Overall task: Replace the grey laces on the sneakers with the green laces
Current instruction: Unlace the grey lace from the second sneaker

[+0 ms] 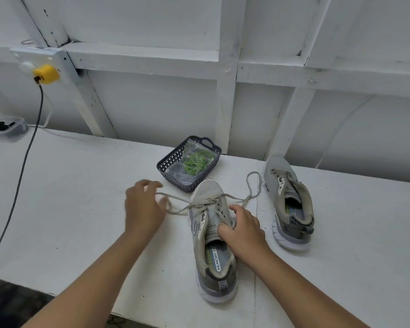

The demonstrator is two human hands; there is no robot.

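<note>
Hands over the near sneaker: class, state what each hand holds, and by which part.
The left hand pinches the grey lace at its loose left end. The right hand grips the near sneaker at the tongue and eyelet edge.

Plugged into the white wall at upper left: yellow adapter with dark cable trailing over the white tabletop. At the tabletop's far left edge: clear lidded box holding something dark.
</note>
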